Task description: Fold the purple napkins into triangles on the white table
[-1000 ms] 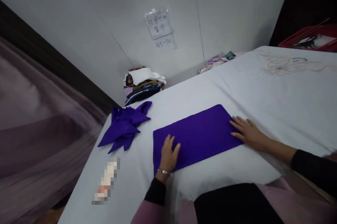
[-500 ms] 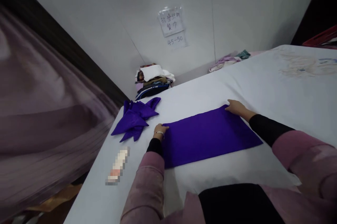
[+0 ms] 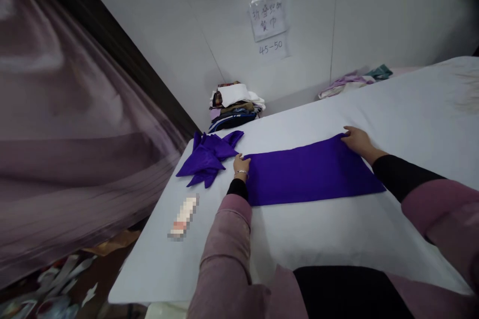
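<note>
Purple cloth, which 1 second ago lay under loosely spread hands, is now pinched near its 2 far corners, which seems to bring the whole far edge under control. The left hand closes narrowly on the far-left corner, just beside the folded purple bundle; the right hand nips the far-right. Between them, the cloth stretches nearer across the white table.
</note>
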### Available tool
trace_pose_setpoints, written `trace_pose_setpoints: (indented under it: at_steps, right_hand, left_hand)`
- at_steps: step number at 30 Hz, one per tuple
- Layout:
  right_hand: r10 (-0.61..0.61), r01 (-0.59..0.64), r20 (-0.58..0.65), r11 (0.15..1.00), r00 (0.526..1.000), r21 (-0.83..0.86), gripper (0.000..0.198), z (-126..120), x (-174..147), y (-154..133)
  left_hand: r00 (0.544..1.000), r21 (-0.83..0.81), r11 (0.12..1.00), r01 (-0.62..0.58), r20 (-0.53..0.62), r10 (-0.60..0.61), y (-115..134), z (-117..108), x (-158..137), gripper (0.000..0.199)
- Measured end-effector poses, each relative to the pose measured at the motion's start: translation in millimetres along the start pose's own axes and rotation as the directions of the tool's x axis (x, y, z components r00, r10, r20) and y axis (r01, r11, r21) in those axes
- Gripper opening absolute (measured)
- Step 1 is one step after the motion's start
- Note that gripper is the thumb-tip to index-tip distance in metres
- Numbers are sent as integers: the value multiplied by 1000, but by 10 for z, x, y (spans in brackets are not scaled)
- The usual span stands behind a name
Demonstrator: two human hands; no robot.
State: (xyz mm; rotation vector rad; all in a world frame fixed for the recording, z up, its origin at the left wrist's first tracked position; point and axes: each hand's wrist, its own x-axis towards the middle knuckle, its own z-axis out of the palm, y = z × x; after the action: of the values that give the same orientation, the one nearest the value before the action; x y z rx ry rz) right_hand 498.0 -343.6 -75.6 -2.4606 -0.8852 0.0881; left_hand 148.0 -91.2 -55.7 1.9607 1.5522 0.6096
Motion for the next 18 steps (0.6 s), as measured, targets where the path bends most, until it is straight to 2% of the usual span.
trace_pose_setpoints:
  at_steps: [2,4,6,7,9,11,12,14,16,18]
  right_hand:
    - [-84,83,-22,995,996,-49,59,93,-118,-103]
    - [-235,235,4,970,972,-61,57,268,-383,-281]
    - [-424,427,71,904,903,-29,54,508,-782,-525]
    - [-493,496,97,868,864,0,53,635,-1008,-657]
    - [-609,609,142,791,780,50,53,864,-1437,-897]
    - [-668,669,160,741,727,59,53,1015,-1743,-1054]
    - [-674,677,165,735,720,47,54,1055,-1831,-1088]
    - [-651,661,170,751,740,1,58,1064,-1884,-1049]
    - [-602,620,183,783,777,-58,64,994,-1826,-865]
    - [-535,562,199,817,821,-125,70,861,-1730,-548]
  left_hand:
    - [999,15,999,-34,-25,34,11,57,-143,52]
    - [990,61,988,-144,4,144,-2,139,-416,52]
    - [921,187,904,-384,153,359,-27,243,-774,52]
    - [883,230,857,-462,216,417,-41,297,-956,52]
    - [805,266,772,-577,347,482,-70,391,-1267,55]
    - [780,297,739,-605,407,475,-100,449,-1457,59]
    - [785,314,739,-596,421,454,-113,464,-1504,61]
    - [802,340,749,-569,429,415,-137,469,-1529,66]
    - [808,354,748,-561,430,403,-151,458,-1511,69]
    - [806,374,733,-568,434,403,-157,445,-1497,69]
